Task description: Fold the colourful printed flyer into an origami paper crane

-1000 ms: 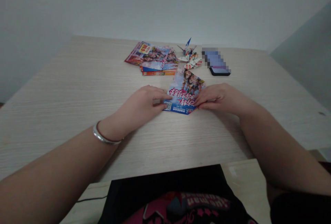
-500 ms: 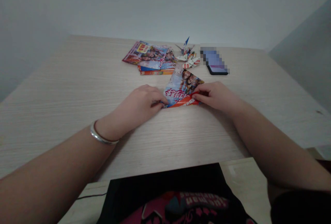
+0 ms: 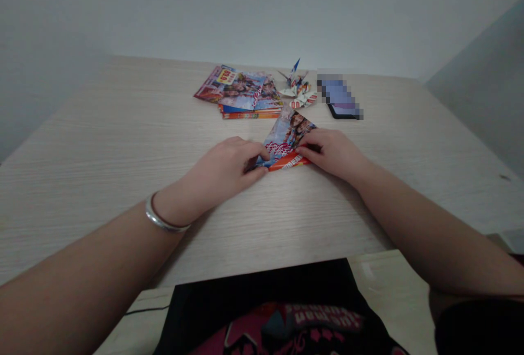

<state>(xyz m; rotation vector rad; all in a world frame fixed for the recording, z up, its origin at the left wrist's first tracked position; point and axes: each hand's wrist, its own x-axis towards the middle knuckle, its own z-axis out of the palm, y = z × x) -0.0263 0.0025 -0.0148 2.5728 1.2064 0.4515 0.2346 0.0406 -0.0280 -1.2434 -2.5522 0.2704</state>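
Note:
A printed paper flyer [image 3: 282, 139] lies on the table between my hands, its near edge turned up into an orange strip with white lettering. My left hand [image 3: 229, 166] grips the left corner, thumb at the near edge and fingers on top. At the right end of the orange strip, my right hand [image 3: 327, 153] pinches the paper between thumb and forefinger. Part of the flyer is hidden under my fingers. A silver bangle [image 3: 164, 221] sits on my left wrist.
Behind the flyer is a pile of similar colourful flyers [image 3: 241, 90]. Pointed folded paper shapes [image 3: 301, 90] stand beside it. A phone [image 3: 341, 98] lies to their right. All rest on a pale wood-grain table [image 3: 102, 142] against a wall.
My right hand has slid left along the orange strip. My left fingers have shifted slightly right along the near edge, and the flyer has turned a little.

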